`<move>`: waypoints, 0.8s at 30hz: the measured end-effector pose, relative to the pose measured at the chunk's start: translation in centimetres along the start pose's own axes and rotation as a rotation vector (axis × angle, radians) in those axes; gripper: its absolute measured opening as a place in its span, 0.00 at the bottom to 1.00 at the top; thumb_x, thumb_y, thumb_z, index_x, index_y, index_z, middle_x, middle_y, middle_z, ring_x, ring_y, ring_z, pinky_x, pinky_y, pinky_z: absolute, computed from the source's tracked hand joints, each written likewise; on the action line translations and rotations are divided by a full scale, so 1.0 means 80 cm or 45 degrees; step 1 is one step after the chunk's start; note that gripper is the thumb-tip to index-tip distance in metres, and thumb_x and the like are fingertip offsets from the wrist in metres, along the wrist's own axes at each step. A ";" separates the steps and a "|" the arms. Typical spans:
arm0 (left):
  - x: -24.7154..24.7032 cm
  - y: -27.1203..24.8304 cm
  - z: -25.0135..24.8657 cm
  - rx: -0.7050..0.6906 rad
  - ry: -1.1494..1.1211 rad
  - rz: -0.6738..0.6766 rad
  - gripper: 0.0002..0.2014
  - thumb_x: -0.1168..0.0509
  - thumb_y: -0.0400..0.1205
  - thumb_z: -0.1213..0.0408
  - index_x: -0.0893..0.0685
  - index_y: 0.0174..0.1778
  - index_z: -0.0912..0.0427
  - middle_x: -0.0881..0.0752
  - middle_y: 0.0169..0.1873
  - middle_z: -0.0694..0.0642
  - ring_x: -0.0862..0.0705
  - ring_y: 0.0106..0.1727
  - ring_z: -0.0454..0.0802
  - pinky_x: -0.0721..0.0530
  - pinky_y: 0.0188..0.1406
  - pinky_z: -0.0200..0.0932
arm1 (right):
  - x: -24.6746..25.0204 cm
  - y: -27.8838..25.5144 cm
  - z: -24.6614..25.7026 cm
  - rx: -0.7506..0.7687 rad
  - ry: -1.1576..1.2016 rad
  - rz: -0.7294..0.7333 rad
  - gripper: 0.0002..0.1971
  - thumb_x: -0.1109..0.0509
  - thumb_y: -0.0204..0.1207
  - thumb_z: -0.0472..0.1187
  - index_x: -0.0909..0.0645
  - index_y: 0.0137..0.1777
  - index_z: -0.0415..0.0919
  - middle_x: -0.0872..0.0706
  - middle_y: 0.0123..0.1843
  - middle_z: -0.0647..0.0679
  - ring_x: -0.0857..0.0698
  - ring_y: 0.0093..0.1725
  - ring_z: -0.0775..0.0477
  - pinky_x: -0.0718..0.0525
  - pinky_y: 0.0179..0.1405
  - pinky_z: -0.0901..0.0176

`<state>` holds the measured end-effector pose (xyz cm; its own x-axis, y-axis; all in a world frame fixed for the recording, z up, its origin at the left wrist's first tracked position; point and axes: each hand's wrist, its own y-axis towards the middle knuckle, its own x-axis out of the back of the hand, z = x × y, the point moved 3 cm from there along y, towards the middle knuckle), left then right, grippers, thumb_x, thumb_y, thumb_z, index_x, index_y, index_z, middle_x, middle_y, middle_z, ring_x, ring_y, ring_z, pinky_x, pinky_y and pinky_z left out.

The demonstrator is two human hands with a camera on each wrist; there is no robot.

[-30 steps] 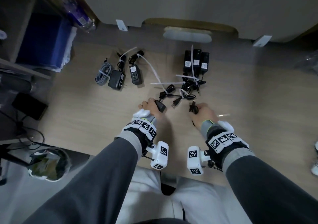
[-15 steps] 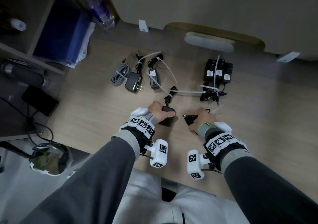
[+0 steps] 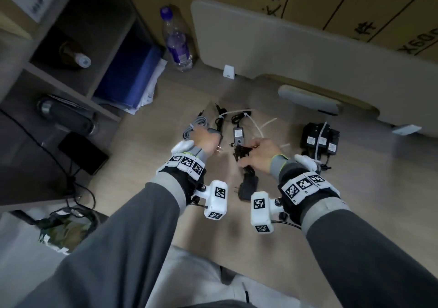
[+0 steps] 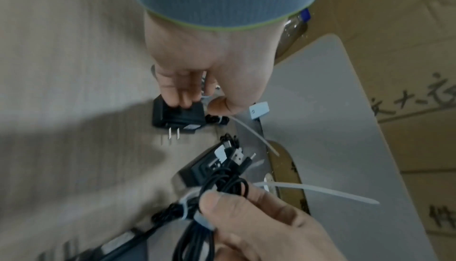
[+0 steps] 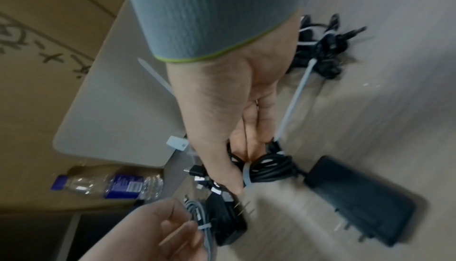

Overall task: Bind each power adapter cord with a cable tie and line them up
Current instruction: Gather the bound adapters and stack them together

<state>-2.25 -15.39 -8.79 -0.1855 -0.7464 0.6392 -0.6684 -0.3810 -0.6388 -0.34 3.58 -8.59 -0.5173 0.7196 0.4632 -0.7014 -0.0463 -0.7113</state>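
Nearest the person, on the wooden tabletop [image 3: 369, 203], lies a black power adapter [image 3: 247, 188] with its 2 prongs pointing left; its cord runs up into the right hand [image 3: 259, 155]. That hand's fingers and thumb are curled round the coiled black cord bundle [image 5: 269, 169], which is wrapped by a white cable tie [image 5: 247, 175] whose long free tail [image 5: 294, 97] sticks out past the fingers. A little farther and to the left, the left hand [image 3: 205, 139] reaches over a second black adapter [image 4: 177, 115]; in the left wrist view its fingertips [image 4: 182, 97] press on the adapter's top edge while the thumb sits just beside it, and the 2 prongs point toward the person. A grey coiled cable [image 3: 190, 130] with its own tie lies touching the far left side of that hand. Between the 2 hands, a slim adapter with a grey label [image 3: 239, 136] lies on the table, with loose white tie tails beyond it. Well to the right, a group of 3 black adapters [image 3: 320, 139] stands side by side, labels toward the person, with a white tie lying across them. Farthest back, a clear water bottle with a purple cap [image 3: 176, 42] stands beside a pale partition panel [image 3: 272, 49].
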 end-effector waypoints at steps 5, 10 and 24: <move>0.043 0.027 0.002 -0.101 0.203 -0.072 0.27 0.33 0.78 0.53 0.25 0.73 0.57 0.28 0.71 0.63 0.27 0.72 0.62 0.28 0.69 0.49 | -0.011 0.034 0.056 0.118 0.067 -0.124 0.22 0.17 0.61 0.42 0.20 0.54 0.51 0.15 0.33 0.57 0.15 0.36 0.53 0.14 0.45 0.56; -0.016 0.027 -0.017 -0.459 0.386 0.213 0.32 0.32 0.72 0.43 0.28 0.74 0.42 0.24 0.68 0.59 0.24 0.69 0.62 0.25 0.68 0.53 | 0.002 0.053 0.048 0.085 0.186 -0.382 0.22 0.22 0.57 0.44 0.22 0.51 0.59 0.18 0.37 0.60 0.13 0.46 0.46 0.13 0.51 0.50; -0.052 0.035 -0.063 -0.475 0.494 0.363 0.11 0.35 0.82 0.63 0.12 0.58 0.58 0.12 0.55 0.54 0.14 0.50 0.52 0.21 0.47 0.34 | 0.046 0.053 0.004 -0.023 0.373 -0.427 0.20 0.18 0.64 0.45 0.19 0.55 0.56 0.15 0.37 0.60 0.14 0.43 0.53 0.15 0.48 0.57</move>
<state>-6.95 -10.61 -11.08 -0.5965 -0.5109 0.6190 -0.7480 0.0742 -0.6595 -5.36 5.80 -9.72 -0.1002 0.8589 0.5023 -0.7964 0.2334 -0.5579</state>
